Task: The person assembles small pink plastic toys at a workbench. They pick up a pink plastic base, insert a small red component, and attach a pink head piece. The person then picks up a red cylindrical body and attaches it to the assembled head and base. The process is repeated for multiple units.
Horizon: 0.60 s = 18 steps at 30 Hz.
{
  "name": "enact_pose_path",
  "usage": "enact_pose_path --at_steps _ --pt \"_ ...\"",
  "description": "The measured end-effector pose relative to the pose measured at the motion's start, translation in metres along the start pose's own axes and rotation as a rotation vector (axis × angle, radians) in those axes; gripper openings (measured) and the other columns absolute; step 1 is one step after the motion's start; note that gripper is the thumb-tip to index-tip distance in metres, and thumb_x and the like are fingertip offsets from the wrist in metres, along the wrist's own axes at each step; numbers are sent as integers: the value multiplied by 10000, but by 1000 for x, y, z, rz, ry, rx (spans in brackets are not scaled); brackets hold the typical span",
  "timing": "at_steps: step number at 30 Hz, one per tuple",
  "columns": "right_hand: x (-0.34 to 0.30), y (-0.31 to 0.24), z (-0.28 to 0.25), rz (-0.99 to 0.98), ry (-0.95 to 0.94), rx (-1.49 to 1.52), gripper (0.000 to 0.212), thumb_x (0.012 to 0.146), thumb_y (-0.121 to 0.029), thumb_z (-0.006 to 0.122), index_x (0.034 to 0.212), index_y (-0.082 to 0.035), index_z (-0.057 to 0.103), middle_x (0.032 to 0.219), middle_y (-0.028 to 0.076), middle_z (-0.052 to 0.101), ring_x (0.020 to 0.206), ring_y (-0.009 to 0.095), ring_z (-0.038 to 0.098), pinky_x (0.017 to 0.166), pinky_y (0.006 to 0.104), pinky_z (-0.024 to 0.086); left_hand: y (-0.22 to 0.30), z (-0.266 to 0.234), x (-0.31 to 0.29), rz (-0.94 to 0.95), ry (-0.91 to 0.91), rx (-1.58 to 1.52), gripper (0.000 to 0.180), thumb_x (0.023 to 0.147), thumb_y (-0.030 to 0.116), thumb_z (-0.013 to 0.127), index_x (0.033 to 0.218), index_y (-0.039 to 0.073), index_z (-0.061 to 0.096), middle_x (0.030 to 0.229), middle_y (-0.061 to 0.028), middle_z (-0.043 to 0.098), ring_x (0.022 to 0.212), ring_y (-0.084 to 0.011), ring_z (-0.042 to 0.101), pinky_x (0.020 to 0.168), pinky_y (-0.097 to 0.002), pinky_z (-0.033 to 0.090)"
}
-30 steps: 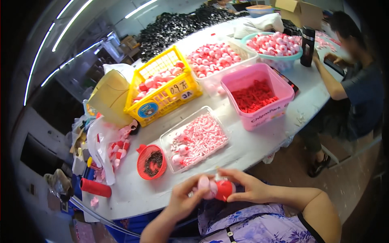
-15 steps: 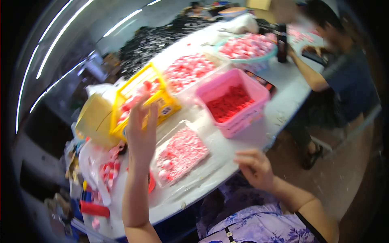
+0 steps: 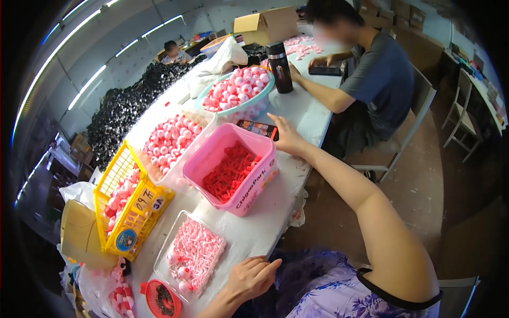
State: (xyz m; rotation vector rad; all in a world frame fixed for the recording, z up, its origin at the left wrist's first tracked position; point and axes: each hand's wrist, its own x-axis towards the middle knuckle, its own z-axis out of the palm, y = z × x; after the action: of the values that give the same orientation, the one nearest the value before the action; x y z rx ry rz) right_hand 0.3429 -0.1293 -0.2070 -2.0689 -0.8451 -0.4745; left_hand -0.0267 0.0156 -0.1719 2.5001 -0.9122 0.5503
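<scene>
My right hand [image 3: 289, 137] reaches across the table to a phone [image 3: 259, 129] with a lit screen. Its fingers are stretched out at the phone's right end; a firm hold does not show. My left hand [image 3: 251, 280] is at the table's near edge, fingers extended and nothing visible in them. Beside it lies a clear tray [image 3: 218, 254] of thin pink-and-white pieces with a few round beads. A pink square tub [image 3: 241, 199] holding small red pieces [image 3: 230, 172] stands between the phone and that tray.
Left of the tub are a yellow basket [image 3: 139, 222] and a clear bin of pink-and-white balls [image 3: 170, 140]. Behind are a ball-filled basin [image 3: 260, 98] and a black bottle [image 3: 279, 69]. A small red sieve [image 3: 161, 299] lies near. A co-worker [image 3: 379, 79] sits at right.
The view has swung to the right. My right hand has gone from the table's front edge out to the phone. My left hand has dropped from beside the yellow basket to the near edge.
</scene>
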Motion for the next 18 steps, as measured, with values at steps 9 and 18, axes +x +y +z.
enact_pose_path --at_steps 9,18 --pt "2 5 9 90 -60 -26 1006 677 -535 714 1411 -12 266 1264 280 488 1194 425 438 1045 446 317 -6 4 -7 -90 2 -136 299 749 19 665 1046 39 636 700 -41 612 674 -189 624 825 -341 532" --pt "-6 3 15 -58 19 -198 938 725 -508 688 1410 -18 274 1207 254 513 1148 404 463 1034 457 314 -5 6 -9 -110 14 -121 311 761 14 653 1070 35 627 714 -49 610 686 -193 622 842 -354 527"
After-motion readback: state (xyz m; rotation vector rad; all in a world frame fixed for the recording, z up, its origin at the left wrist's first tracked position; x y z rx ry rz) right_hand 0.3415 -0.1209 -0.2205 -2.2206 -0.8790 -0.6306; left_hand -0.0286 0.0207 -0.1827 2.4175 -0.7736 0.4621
